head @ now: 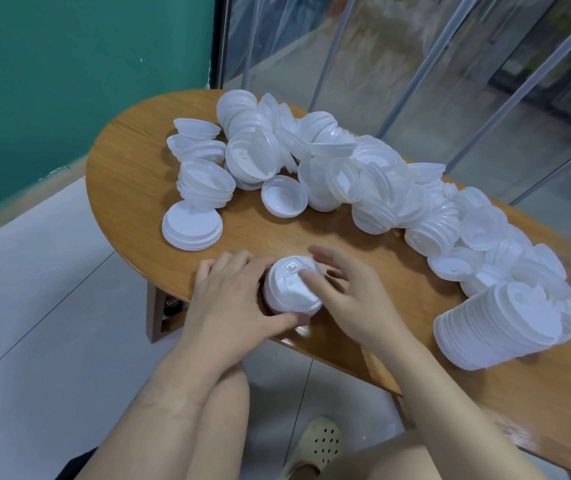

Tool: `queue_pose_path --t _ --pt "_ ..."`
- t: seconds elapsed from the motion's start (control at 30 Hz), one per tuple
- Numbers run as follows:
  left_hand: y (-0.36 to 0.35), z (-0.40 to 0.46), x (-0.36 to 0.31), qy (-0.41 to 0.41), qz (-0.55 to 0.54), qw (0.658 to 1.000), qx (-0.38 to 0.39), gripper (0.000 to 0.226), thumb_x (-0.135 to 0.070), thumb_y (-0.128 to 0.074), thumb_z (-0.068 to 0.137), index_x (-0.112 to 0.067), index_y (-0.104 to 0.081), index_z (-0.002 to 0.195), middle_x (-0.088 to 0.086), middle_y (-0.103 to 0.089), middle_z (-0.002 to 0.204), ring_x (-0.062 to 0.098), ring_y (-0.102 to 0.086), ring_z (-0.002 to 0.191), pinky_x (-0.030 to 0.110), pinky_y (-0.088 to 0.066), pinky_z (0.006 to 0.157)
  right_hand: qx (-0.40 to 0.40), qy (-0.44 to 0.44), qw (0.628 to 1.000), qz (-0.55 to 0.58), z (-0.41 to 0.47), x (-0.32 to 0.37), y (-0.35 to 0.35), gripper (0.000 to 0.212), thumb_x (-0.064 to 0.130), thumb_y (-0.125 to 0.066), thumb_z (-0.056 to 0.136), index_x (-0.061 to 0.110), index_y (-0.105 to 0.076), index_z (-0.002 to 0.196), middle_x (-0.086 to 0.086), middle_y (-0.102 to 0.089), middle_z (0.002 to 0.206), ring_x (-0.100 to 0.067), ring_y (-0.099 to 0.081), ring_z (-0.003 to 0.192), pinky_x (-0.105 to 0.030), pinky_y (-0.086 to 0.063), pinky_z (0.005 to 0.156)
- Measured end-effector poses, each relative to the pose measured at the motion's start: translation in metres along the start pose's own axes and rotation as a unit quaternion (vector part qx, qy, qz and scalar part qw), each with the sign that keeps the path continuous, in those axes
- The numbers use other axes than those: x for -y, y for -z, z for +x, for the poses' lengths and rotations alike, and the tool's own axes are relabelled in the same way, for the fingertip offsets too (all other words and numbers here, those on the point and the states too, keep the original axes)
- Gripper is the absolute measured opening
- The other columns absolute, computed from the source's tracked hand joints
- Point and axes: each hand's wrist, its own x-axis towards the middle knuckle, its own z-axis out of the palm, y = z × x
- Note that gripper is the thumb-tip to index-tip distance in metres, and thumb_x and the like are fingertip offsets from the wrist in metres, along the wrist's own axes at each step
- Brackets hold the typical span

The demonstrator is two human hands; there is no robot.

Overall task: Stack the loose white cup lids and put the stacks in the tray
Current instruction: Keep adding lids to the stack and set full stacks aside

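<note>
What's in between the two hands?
A short stack of white lids stands on the wooden table between the left hand and the right hand, which both touch it, in the head view.

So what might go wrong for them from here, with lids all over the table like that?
Three risks, I'd guess. The small stack between the left hand and right hand sits near the table edge and could slip off. The tall stack on the right lies tilted and might spread apart if bumped. Reaching into the loose pile could knock lids to the floor. No tray is in view.
</note>
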Motion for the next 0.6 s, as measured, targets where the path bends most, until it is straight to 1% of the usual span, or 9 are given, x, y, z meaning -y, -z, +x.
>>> queue_pose_path --t 0.1,0.2,0.27,0.33,0.37,0.4,0.43,0.5,0.6 --pt "-0.003 0.000 0.002 0.001 0.007 1.000 -0.009 0.082 -0.094 -0.054 0.058 -0.045 -0.059 0.123 -0.021 -0.052 0.103 0.007 -0.046 0.102 0.031 -0.030 0.094 -0.065 -0.042 0.997 -0.025 0.033 0.007 0.005 0.044 0.053 -0.065 0.095 0.023 -0.067 0.128 0.016 -0.070 0.112 0.004 -0.064 0.102 -0.014 -0.048 0.080" --pt "-0.005 0.000 0.005 0.007 0.006 1.000 -0.018 0.081 -0.091 -0.057 0.061 -0.043 -0.057 0.127 -0.020 -0.051 0.107 0.008 -0.046 0.105 0.030 -0.030 0.095 -0.062 -0.102 0.993 -0.023 0.068 0.011 0.004 0.040 0.049 -0.066 0.094 0.017 -0.072 0.118 0.007 -0.073 0.103 -0.007 -0.068 0.097 -0.023 -0.049 0.080" --pt "-0.005 0.000 0.006 0.007 -0.003 1.000 -0.022 0.080 -0.088 -0.060 0.062 -0.043 -0.057 0.127 -0.020 -0.050 0.107 0.008 -0.045 0.106 0.031 -0.032 0.095 -0.061 -0.124 0.990 0.000 0.088 0.013 0.000 0.040 0.046 -0.067 0.093 0.008 -0.076 0.103 -0.006 -0.074 0.085 -0.010 -0.067 0.082 -0.027 -0.049 0.072" --pt "-0.005 -0.001 0.006 0.005 -0.006 1.000 -0.024 0.077 -0.086 -0.062 0.063 -0.043 -0.057 0.127 -0.019 -0.049 0.107 0.008 -0.045 0.105 0.031 -0.032 0.094 -0.088 -0.128 0.988 0.010 0.104 0.015 -0.003 0.043 0.037 -0.066 0.092 -0.004 -0.069 0.080 -0.016 -0.067 0.069 -0.015 -0.057 0.064 -0.030 -0.044 0.065" --pt "-0.005 -0.001 0.006 0.005 -0.006 1.000 -0.026 0.076 -0.085 -0.063 0.063 -0.043 -0.056 0.126 -0.019 -0.049 0.106 0.008 -0.045 0.105 0.031 -0.032 0.094 -0.103 -0.134 0.986 0.012 0.111 0.016 -0.005 0.044 0.034 -0.065 0.092 -0.003 -0.061 0.069 -0.012 -0.059 0.059 -0.017 -0.052 0.060 -0.030 -0.041 0.062" --pt "-0.005 -0.001 0.006 0.005 -0.006 1.000 -0.027 0.076 -0.085 -0.063 0.063 -0.042 -0.056 0.125 -0.020 -0.048 0.106 0.008 -0.045 0.104 0.030 -0.031 0.093 -0.114 -0.145 0.983 0.010 0.118 0.016 -0.007 0.043 0.034 -0.065 0.091 0.004 -0.053 0.063 -0.004 -0.053 0.055 -0.018 -0.049 0.057 -0.030 -0.040 0.060" --pt "-0.005 0.000 0.006 0.004 -0.007 1.000 -0.030 0.075 -0.085 -0.062 0.063 -0.042 -0.056 0.124 -0.020 -0.047 0.105 0.009 -0.045 0.103 0.030 -0.031 0.092 -0.122 -0.156 0.980 0.003 0.124 0.016 -0.009 0.040 0.036 -0.064 0.090 0.010 -0.050 0.062 0.001 -0.051 0.055 -0.018 -0.050 0.057 -0.030 -0.040 0.059" --pt "-0.006 0.000 0.006 0.002 -0.012 0.999 -0.037 0.074 -0.084 -0.062 0.063 -0.042 -0.055 0.123 -0.021 -0.047 0.104 0.009 -0.045 0.102 0.028 -0.029 0.090 -0.125 -0.174 0.977 -0.021 0.132 0.017 -0.014 0.036 0.038 -0.063 0.088 0.015 -0.049 0.063 0.002 -0.053 0.058 -0.021 -0.053 0.058 -0.030 -0.041 0.058" --pt "-0.006 0.000 0.007 -0.001 -0.012 0.999 -0.037 0.074 -0.085 -0.060 0.064 -0.042 -0.055 0.124 -0.021 -0.047 0.105 0.008 -0.045 0.101 0.028 -0.029 0.088 -0.116 -0.175 0.977 -0.040 0.135 0.019 -0.019 0.034 0.031 -0.060 0.086 0.016 -0.046 0.059 -0.002 -0.057 0.056 -0.025 -0.056 0.056 -0.033 -0.043 0.058"
